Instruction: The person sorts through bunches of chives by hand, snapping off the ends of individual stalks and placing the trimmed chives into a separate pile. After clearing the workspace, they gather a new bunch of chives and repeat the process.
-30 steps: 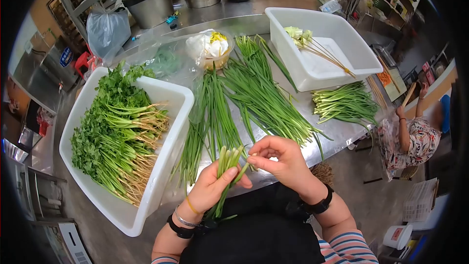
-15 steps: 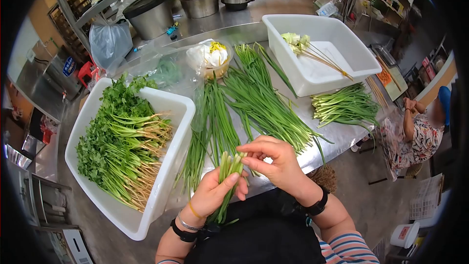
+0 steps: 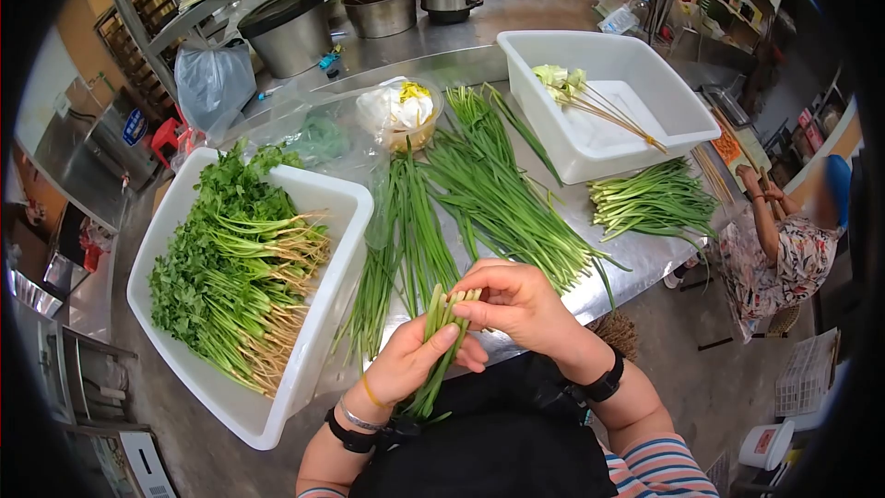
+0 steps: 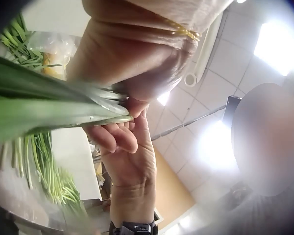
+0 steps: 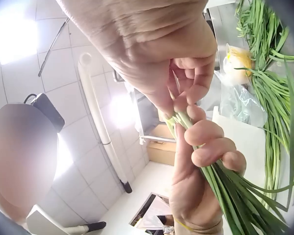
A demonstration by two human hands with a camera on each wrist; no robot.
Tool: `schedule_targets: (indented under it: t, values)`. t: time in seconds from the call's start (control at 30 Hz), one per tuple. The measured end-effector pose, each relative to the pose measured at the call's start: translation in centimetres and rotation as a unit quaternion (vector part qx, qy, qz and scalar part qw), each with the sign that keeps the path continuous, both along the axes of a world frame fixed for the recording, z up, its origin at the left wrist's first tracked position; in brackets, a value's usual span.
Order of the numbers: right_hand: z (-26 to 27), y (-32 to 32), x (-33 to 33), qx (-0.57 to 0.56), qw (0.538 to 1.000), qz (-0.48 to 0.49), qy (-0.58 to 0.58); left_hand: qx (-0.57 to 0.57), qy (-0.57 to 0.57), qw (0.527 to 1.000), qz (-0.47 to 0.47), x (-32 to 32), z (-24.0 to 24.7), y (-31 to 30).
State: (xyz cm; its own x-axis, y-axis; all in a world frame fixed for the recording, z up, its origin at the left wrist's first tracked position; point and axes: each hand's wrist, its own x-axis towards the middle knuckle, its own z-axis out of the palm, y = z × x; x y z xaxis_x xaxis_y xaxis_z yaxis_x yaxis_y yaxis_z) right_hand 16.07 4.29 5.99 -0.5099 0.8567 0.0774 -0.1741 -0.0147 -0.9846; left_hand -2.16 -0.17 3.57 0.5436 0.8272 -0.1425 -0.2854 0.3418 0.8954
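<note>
nearby, at the far left, a white tub (image 3: 336, 286) stood packed with rooted coriander (image 3: 230, 267), its near wall close beside the left hand (image 3: 410, 360). loose chives (image 3: 498, 184) lay in long fans across the steel table (image 3: 645, 254) just beyond both hands, filling the way between them and the far side. the left hand was wrapped round a bundle of chive stalks (image 3: 435, 306), thumb across the front, held over the table's near edge and above a dark apron (image 3: 489, 443). the right hand (image 3: 516, 300), just right of it, had its fingertips pinched narrow on the bundle's pale top ends; the right wrist view showed that pinch from below. further right a second white tub (image 3: 539, 106) held a few skewers (image 3: 608, 111), and a pile of shorter chives (image 3: 650, 198) lay by the table's right edge. past that edge the floor opened out, with a seated person (image 3: 784, 258) well apart. between the tubs the table was under greens, so the free room lay at the near edge, around the hands. the bundle ran long and slightly tilted, pale ends up and away from the person, leafy ends down toward the apron.
</note>
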Motion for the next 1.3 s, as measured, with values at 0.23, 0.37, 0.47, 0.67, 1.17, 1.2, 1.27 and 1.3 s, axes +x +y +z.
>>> schedule_targets:
  t: [0.23, 0.37, 0.47, 0.67, 1.17, 1.2, 1.27, 1.3]
  values:
    - [-0.2, -0.3, -0.4, 0.037, 0.999, -0.022, 0.016, -0.012, 0.015, 1.000, -0.022, 0.0, 0.2, 0.3]
    - [-0.1, -0.4, -0.2, 0.007, 1.000, -0.011, -0.002, -0.015, 0.023, 0.998, -0.063, -0.1, -0.2, 0.2]
    - [-0.8, 0.0, -0.1, -0.023, 1.000, 0.008, 0.018, -0.004, 0.005, 0.997, -0.075, -0.1, -0.1, 0.3]
    - [-0.2, 0.8, 0.0, 0.084, 0.996, 0.031, -0.017, -0.025, -0.037, 0.993, -0.108, -0.2, -0.6, 0.2]
    - [-3.5, -2.1, 2.6, -0.131, 0.974, 0.154, -0.105, 0.089, -0.376, 0.860, 0.334, -6.7, 6.4, 3.0]
    - [-3.8, -2.3, 3.8, -0.129, 0.974, 0.154, -0.103, 0.091, -0.375, 0.861, 0.333, -6.9, 6.0, 3.1]
    - [-4.6, -2.9, 5.9, -0.160, 0.977, 0.110, -0.084, 0.080, -0.407, 0.848, 0.329, -7.2, 5.4, 3.4]
    - [-4.9, -3.4, 6.7, -0.158, 0.978, 0.111, -0.081, 0.075, -0.408, 0.845, 0.338, -6.9, 5.3, 3.4]
